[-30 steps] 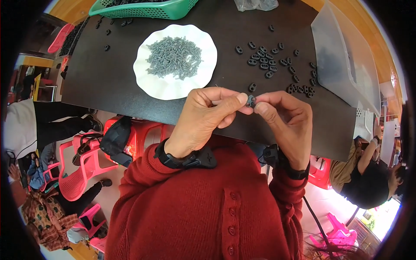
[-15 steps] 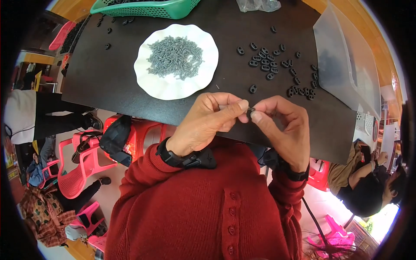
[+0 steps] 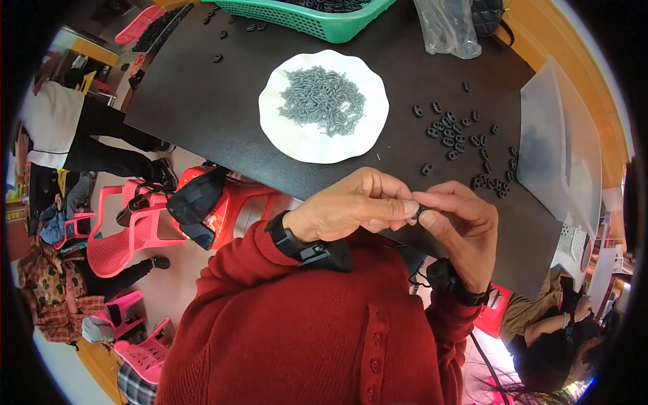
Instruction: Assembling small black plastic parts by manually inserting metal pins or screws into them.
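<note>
head view: both bare hands meet above the near edge of the dark brown, smooth table.
left hand: thumb and forefinger pressed together at the tips, close against the held piece; whether they grip a second part cannot be told.
right hand: thumb and forefinger pinching a small black piece; remaining fingers curled.
black piece position: between the fingertips of both hands, mostly covered; its orientation cannot be read.
slip hazard: the piece may spring out of the pinch; probable cause, narrow contact or uneven pressure between the hands.
drop hazard: a released piece may miss the tabletop and reach lap or floor; cause, the table edge running beneath the hands.
loose pin hazard: one thin grey pin lies on the table just beyond the left hand; a forward sweep of the knuckles could scatter it.
plate hazard: the white, scalloped, glossy plate stands beyond the left hand, bearing a heap of small grey pins; a knock on its rim could spill them.
oval piece hazard: small black ovals with two holes lie scattered beyond the right hand; a careless reach could push them apart.
bin hazard: the translucent, rectangular plastic bin stands to the right of the right hand; if bumped, it could shove the nearest ovals.
</note>
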A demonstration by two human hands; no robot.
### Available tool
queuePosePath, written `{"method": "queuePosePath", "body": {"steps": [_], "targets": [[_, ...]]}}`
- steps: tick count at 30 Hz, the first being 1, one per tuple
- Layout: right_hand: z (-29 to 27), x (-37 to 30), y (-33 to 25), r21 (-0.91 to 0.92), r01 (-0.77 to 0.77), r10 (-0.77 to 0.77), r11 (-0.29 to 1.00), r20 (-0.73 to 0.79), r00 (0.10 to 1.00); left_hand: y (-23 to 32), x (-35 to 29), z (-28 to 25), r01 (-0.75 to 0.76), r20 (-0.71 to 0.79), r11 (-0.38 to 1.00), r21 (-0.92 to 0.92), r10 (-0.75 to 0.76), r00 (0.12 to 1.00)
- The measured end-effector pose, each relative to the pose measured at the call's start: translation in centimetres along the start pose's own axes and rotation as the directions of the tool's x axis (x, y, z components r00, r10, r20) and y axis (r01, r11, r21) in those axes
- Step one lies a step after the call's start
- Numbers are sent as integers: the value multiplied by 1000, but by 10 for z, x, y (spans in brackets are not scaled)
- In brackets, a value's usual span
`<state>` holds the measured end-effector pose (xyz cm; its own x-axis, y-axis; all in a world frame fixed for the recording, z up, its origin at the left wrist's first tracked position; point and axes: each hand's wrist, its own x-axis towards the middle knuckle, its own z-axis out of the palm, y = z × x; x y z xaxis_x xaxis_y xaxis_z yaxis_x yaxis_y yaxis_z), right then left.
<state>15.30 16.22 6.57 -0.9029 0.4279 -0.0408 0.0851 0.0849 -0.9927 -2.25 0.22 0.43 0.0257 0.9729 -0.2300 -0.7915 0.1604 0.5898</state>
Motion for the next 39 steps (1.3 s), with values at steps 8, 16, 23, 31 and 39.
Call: {"method": "queuePosePath", "body": {"steps": [8,16,23,31,39], "targets": [[18,-3,14,-45,120,-126,992,-189,974,-3,-2,8,-48,-236,999,5,47,971],[25,-11,22,-116,95,-127,989,-317,940,-15,2,-1,-125,-171,988,-89,108,979],[30,-3,15,-169,122,-162,978,-251,954,-13,-3,1,-144,-219,988,51,151,964],[20,-3,13,-67,111,-121,992,-160,980,-7,-2,16,-174,-294,913,369,292,910],[14,-12,17,-106,148,-171,983,-256,951,-7,6,15,-135,-269,977,163,176,947]]}}
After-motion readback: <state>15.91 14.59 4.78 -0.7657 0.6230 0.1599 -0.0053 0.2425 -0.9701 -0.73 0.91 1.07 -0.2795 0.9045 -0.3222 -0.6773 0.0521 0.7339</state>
